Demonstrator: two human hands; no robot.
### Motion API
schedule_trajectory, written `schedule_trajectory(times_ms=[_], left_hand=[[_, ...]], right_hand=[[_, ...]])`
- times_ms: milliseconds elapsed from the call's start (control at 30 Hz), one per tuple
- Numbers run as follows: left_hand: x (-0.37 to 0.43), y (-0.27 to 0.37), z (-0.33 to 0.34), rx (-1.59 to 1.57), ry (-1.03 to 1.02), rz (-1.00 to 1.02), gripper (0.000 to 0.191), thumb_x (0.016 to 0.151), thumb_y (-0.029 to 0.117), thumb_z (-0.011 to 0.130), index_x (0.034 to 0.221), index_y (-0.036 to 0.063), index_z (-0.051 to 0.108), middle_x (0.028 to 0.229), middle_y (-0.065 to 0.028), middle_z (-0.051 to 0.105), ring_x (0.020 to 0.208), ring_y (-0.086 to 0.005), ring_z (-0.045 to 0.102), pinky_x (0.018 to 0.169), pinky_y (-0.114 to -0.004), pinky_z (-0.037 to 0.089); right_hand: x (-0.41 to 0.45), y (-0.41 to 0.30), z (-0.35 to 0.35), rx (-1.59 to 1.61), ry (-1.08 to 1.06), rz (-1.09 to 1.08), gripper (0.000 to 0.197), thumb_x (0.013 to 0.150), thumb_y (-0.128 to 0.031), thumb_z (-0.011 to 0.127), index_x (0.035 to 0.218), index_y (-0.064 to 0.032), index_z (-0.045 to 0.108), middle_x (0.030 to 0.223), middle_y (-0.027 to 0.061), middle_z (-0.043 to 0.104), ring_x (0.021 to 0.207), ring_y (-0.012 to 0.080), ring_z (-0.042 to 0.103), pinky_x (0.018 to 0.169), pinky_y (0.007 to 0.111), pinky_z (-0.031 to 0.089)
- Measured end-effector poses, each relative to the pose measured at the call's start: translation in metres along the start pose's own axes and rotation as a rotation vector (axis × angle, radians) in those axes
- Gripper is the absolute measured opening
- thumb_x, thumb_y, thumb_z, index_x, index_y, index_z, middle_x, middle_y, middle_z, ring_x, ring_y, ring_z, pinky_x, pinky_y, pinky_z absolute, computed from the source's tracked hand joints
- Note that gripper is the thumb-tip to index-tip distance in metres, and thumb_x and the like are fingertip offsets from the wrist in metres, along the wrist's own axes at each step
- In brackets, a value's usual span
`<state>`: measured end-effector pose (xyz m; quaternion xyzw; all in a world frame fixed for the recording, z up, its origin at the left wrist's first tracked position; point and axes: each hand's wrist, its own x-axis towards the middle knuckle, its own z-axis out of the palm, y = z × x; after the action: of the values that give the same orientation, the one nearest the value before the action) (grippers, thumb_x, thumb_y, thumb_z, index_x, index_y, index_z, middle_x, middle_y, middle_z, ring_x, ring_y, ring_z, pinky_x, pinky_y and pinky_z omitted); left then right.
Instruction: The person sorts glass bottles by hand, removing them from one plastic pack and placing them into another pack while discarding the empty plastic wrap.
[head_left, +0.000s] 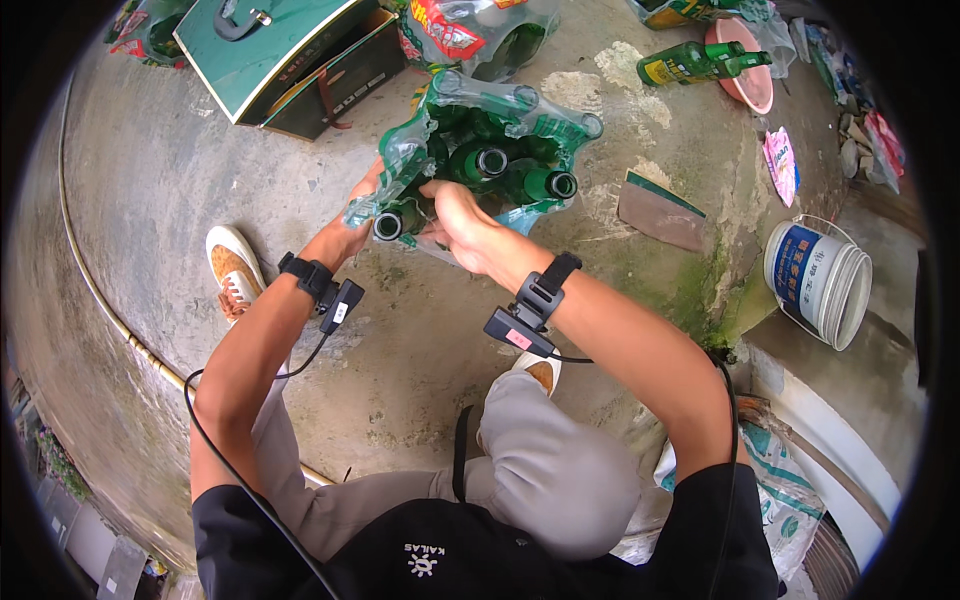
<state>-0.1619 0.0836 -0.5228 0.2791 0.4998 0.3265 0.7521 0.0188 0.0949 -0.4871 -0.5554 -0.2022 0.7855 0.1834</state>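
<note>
A torn clear-and-green plastic wrap (405, 154) surrounds several green glass bottles on the concrete ground before me. The open mouths of three bottles face up toward me: a middle bottle (476, 163), a right-hand bottle (541, 184) and a near-left bottle (397, 217). My left hand (356, 217) holds the pack's left side from outside, its fingers partly hidden behind the plastic. At the near side, my right hand (463, 221) is at the torn opening beside the near-left bottle. Its thumb points left, while its other fingers are partly covered, so its grip is unclear.
Beyond the pack stand a green case (270, 52) and another wrapped bottle pack (480, 37). Two loose green bottles (690, 66) lie by a pink basin (739, 64). To the right are a flat board (660, 214) and a white bucket on its side (814, 277). A hose (97, 292) runs along the left.
</note>
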Motion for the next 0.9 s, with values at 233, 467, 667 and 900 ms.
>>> schedule_trajectory(times_ms=[233,467,667,900], left_hand=[[-0.075,0.109,0.014,0.878,0.168,0.789,0.097,0.102,0.069,0.071,0.168,0.0032,0.045,0.163,-0.0197,0.058,0.151,-0.0334,0.056,0.123,-0.051,0.046],[-0.08,0.06,0.049,0.999,0.308,0.639,0.109,0.078,0.016,0.099,0.171,0.007,0.042,0.15,-0.0222,0.066,0.134,-0.0384,0.068,0.113,-0.048,0.056],[-0.093,0.062,0.05,1.111,0.356,0.717,0.074,0.082,0.007,0.092,0.148,0.0003,0.059,0.13,-0.0223,0.069,0.121,-0.042,0.07,0.103,-0.049,0.058],[-0.083,0.05,0.061,1.138,0.33,0.769,0.072,0.083,0.006,0.09,0.147,0.0,0.057,0.124,-0.0216,0.066,0.113,-0.0438,0.069,0.096,-0.05,0.058]], right_hand=[[0.007,0.02,-0.019,0.018,-0.073,0.107,0.048,0.119,-0.029,0.034,0.139,-0.0046,0.069,0.135,0.0101,0.074,0.12,0.0233,0.063,0.111,0.044,0.046],[-0.036,-0.004,-0.007,-0.138,-0.173,-0.075,0.047,0.116,-0.024,0.045,0.15,-0.0012,0.066,0.146,0.0134,0.072,0.133,0.0278,0.065,0.116,0.046,0.049],[-0.154,-0.12,-0.11,-0.932,0.21,-1.046,0.044,0.109,-0.029,0.06,0.145,-0.0056,0.07,0.138,0.017,0.075,0.129,0.0342,0.069,0.113,0.048,0.053],[-0.102,-0.315,-0.36,-1.532,1.177,-0.906,0.045,0.101,-0.035,0.077,0.139,-0.0106,0.075,0.128,0.0212,0.079,0.123,0.0417,0.074,0.109,0.05,0.056]])
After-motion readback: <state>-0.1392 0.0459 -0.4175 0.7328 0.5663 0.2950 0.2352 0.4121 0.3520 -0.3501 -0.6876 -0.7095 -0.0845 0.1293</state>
